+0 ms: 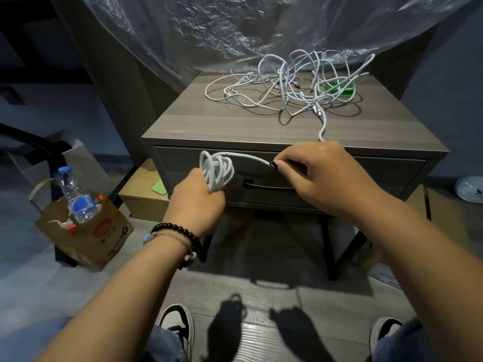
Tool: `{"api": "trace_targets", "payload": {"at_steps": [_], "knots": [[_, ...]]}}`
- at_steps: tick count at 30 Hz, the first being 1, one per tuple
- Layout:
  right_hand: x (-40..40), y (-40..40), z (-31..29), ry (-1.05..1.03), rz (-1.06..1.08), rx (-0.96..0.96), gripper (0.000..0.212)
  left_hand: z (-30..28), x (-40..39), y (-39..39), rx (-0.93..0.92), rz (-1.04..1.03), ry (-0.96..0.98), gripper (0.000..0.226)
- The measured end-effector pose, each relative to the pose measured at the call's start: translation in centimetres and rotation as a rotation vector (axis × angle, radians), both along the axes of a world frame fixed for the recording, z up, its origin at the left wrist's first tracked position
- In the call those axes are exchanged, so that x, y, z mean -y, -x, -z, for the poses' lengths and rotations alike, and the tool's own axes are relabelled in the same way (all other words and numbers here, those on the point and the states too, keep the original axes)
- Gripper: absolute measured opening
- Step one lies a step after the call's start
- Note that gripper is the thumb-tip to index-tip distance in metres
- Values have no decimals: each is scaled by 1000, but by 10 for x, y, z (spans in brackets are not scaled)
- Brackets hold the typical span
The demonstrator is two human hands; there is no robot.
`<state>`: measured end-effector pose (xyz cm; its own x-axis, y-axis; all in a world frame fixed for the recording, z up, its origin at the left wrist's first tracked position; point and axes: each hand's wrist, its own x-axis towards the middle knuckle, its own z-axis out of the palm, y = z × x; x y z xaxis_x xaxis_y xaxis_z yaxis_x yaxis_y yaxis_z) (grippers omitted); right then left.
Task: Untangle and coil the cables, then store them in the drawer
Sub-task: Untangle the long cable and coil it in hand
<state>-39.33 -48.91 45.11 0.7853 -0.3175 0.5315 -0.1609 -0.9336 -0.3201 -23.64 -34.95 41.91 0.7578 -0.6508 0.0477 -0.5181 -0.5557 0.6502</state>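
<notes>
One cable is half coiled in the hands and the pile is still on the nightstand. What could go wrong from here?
1. The cable running from the right hand leads back into the tangled pile; further winding may tighten knots or drag the pile off the nightstand.
2. The coil in the left hand looks loose and uneven and could spring apart.
3. The drawer is closed and both hands are occupied.

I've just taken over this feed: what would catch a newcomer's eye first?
The left hand grips a coiled white cable before the closed drawer, while the right hand pinches its free stretch. Behind, a tangle of white cables sprawls across the nightstand top.
</notes>
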Motion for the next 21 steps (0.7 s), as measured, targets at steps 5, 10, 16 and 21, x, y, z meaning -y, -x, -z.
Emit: {"api": "trace_targets", "payload": {"at_steps": [5, 10, 16, 21], "knots": [[-1, 2, -1, 7, -62, 50, 25, -9, 4, 10, -473, -101, 334, 14], [-2, 3, 2, 55, -53, 114, 26, -20, 5, 21, -723, -151, 538, 29], [-21, 1, 8, 188, -66, 142, 29, -20, 4, 29, -711, -35, 613, 65], [-38, -1, 15, 318, -91, 98, 28, -25, 4, 32, -759, 2, 666, 53]]}}
